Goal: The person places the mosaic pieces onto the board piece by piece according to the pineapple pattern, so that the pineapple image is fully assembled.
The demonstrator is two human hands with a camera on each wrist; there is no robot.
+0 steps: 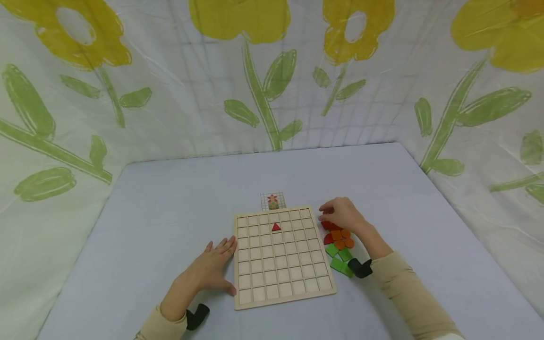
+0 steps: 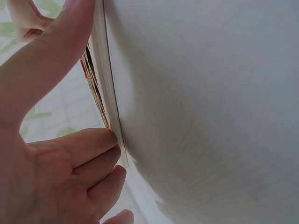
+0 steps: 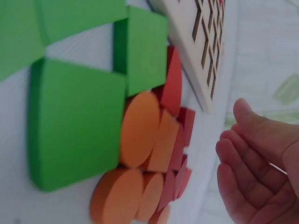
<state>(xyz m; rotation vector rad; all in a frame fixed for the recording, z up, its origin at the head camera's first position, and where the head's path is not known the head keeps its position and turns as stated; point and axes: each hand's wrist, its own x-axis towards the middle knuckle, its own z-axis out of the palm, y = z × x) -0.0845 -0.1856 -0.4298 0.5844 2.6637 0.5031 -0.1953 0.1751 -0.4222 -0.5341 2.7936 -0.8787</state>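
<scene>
A square wooden grid board point(image 1: 278, 257) lies on the table with a single red triangle point(image 1: 276, 227) in one of its upper cells. Along the board's left edge my left hand point(image 1: 211, 268) spreads its fingers, with thumb and fingertips touching the side, as the left wrist view also shows. Past the board's right edge, my right hand point(image 1: 342, 215) hovers over red pieces point(image 1: 328, 239), its fingers loosely bent. Nothing shows between thumb and fingers of that hand in the right wrist view. Below the red ones lie orange pieces point(image 3: 140, 129) and green blocks point(image 3: 77, 126).
A small pattern card point(image 1: 273, 201) with a coloured figure on a grid lies against the board's far edge. The pale table point(image 1: 170, 203) is ringed by a white curtain point(image 1: 170, 118) printed with yellow flowers. Black wrist mounts point(image 1: 360, 268) sit close to the green blocks.
</scene>
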